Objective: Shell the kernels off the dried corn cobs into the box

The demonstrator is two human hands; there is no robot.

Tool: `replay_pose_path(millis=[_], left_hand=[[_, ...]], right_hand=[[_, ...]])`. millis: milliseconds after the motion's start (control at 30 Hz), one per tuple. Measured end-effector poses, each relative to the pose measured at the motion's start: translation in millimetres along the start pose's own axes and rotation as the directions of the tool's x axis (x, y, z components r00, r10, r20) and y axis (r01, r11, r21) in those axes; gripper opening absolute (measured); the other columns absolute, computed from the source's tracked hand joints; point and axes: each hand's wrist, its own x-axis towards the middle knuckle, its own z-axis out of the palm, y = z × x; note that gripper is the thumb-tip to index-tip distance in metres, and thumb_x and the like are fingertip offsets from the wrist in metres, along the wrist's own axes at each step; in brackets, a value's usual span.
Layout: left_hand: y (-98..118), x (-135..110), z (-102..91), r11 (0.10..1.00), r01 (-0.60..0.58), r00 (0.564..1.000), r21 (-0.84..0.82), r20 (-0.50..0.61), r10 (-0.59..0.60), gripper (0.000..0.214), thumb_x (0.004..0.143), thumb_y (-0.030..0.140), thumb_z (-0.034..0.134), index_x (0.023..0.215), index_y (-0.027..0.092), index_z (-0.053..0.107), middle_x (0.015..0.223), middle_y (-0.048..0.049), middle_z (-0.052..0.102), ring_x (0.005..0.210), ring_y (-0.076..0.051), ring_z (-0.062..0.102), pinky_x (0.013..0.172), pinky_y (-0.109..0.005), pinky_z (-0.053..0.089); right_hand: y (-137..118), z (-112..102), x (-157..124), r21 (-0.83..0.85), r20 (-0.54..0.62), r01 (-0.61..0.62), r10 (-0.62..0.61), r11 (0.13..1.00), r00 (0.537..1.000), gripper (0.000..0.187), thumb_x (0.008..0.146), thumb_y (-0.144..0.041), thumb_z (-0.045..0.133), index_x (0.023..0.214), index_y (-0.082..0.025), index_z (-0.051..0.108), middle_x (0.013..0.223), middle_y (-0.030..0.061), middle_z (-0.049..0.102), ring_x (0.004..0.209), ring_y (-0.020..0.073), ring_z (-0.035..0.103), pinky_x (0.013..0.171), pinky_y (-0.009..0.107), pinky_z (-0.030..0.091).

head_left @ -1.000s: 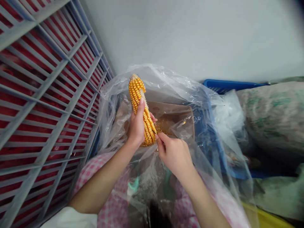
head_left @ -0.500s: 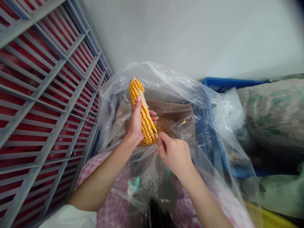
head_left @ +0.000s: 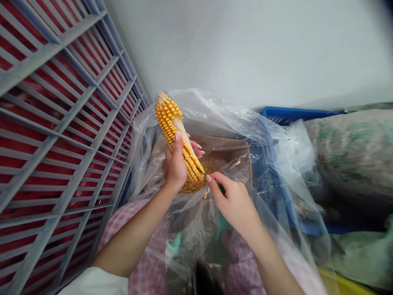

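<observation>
My left hand (head_left: 178,166) is wrapped round an ear of corn (head_left: 167,119), its thumb along the front and fingertips showing on the far side. The yellow ear tilts, top end up and left; a bare strip of pale cob runs down its right side. My right hand (head_left: 231,194) is closed in a pinch on a thin dark pointed tool, whose tip touches the kernels near the ear's lower end. Most of this tool is hidden in the fingers. Loose corn kernels (head_left: 195,187) lie below, inside a clear plastic bag (head_left: 202,102).
A grey slatted crate (head_left: 89,102) with red contents rises close on the left. Cardboard (head_left: 236,147) shows inside the bag. To the right are a blue basket (head_left: 276,112) and a full, pale woven sack (head_left: 353,147). A white wall (head_left: 245,49) stands behind.
The ear and my left hand have shifted slightly left, with the ear tilted more. My right hand has moved slightly right and down. More of the loose kernels shows beneath the ear.
</observation>
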Motion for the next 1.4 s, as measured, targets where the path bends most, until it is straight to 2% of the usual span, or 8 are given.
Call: replay_pose_path(millis=[133, 367, 500, 600, 767, 933, 1067, 1400], left_hand=[[6, 5, -1.5, 0.996, -0.086, 0.996, 0.011, 0.007, 0.085, 0.046, 0.067, 0.064, 0.047, 0.082, 0.021, 0.051, 0.055, 0.0033, 0.059, 0.045, -0.013, 0.059, 0.044, -0.023, 0.044], [13, 11, -4.2, 0.999, 0.028, 1.0, -0.042, -0.01, -0.029, 0.047, 0.072, 0.065, 0.039, 0.081, 0.02, 0.05, 0.055, 0.0025, 0.059, 0.046, -0.014, 0.059, 0.046, -0.025, 0.047], [8, 9, -3.7, 0.998, 0.034, 0.999, -0.045, 0.003, -0.034, 0.047, 0.071, 0.065, 0.042, 0.081, 0.02, 0.05, 0.055, 0.0026, 0.059, 0.046, -0.014, 0.059, 0.045, -0.025, 0.047], [2, 6, -2.9, 0.999, 0.037, 0.999, 0.02, 0.023, -0.038, 0.047, 0.069, 0.065, 0.045, 0.078, 0.019, 0.052, 0.053, 0.0022, 0.058, 0.044, -0.013, 0.058, 0.046, -0.024, 0.046], [0, 4, -2.6, 0.989, 0.149, 0.989, -0.022, 0.024, -0.148, 0.049, 0.068, 0.067, 0.044, 0.073, 0.018, 0.051, 0.051, 0.0025, 0.056, 0.041, -0.012, 0.055, 0.044, -0.023, 0.045], [3, 4, -2.3, 0.985, 0.173, 0.984, -0.019, 0.054, -0.172, 0.049, 0.067, 0.067, 0.046, 0.076, 0.019, 0.051, 0.052, 0.002, 0.058, 0.042, -0.013, 0.057, 0.042, -0.023, 0.045], [1, 3, -0.6, 0.977, 0.213, 0.977, 0.007, 0.02, -0.213, 0.05, 0.068, 0.068, 0.042, 0.077, 0.019, 0.05, 0.054, 0.0021, 0.058, 0.044, -0.013, 0.058, 0.043, -0.023, 0.046], [-2, 6, -4.6, 0.952, 0.299, 0.953, -0.061, -0.032, -0.302, 0.052, 0.068, 0.069, 0.041, 0.076, 0.019, 0.05, 0.054, 0.0023, 0.057, 0.045, -0.013, 0.058, 0.048, -0.026, 0.048]], right_hand=[[4, 0, -4, -0.103, -0.052, 0.037, -0.043, 0.994, 0.998, 0.029, 0.088, -0.031, 0.036, 0.079, -0.022, 0.062, 0.055, -0.0029, 0.059, 0.046, 0.0101, 0.053, 0.049, 0.02, 0.029], [6, 7, -7, -0.165, -0.17, 0.15, -0.178, 0.975, 0.969, 0.024, 0.088, -0.028, 0.041, 0.084, -0.021, 0.063, 0.066, -0.0011, 0.066, 0.056, 0.0099, 0.06, 0.051, 0.02, 0.029], [2, 8, -6, -0.155, -0.087, 0.09, -0.104, 0.984, 0.991, 0.025, 0.088, -0.028, 0.039, 0.085, -0.023, 0.063, 0.061, -0.0022, 0.065, 0.052, 0.0104, 0.059, 0.05, 0.021, 0.028], [0, 7, -4, -0.205, -0.013, 0.056, -0.06, 0.977, 0.998, 0.026, 0.088, -0.028, 0.038, 0.079, -0.022, 0.062, 0.058, -0.0013, 0.064, 0.048, 0.0109, 0.057, 0.048, 0.023, 0.025], [0, 7, -4, -0.323, 0.025, 0.126, -0.125, 0.938, 0.992, 0.029, 0.088, -0.027, 0.036, 0.072, -0.02, 0.058, 0.053, -0.0001, 0.063, 0.044, 0.0112, 0.055, 0.047, 0.025, 0.019], [-1, 11, -6, -0.423, -0.023, 0.178, -0.207, 0.888, 0.978, 0.026, 0.087, -0.027, 0.037, 0.069, -0.021, 0.056, 0.048, -0.0017, 0.061, 0.038, 0.0118, 0.052, 0.045, 0.026, 0.011], [-3, 13, -8, -0.464, -0.078, 0.183, -0.245, 0.867, 0.966, 0.033, 0.088, -0.032, 0.035, 0.065, -0.019, 0.055, 0.044, -0.0007, 0.058, 0.035, 0.0109, 0.049, 0.045, 0.026, 0.009], [-3, 22, -6, -0.441, -0.219, 0.165, -0.285, 0.882, 0.933, 0.036, 0.088, -0.026, 0.036, 0.058, -0.017, 0.055, 0.041, -0.0005, 0.055, 0.034, 0.0078, 0.044, 0.044, 0.025, 0.011]])
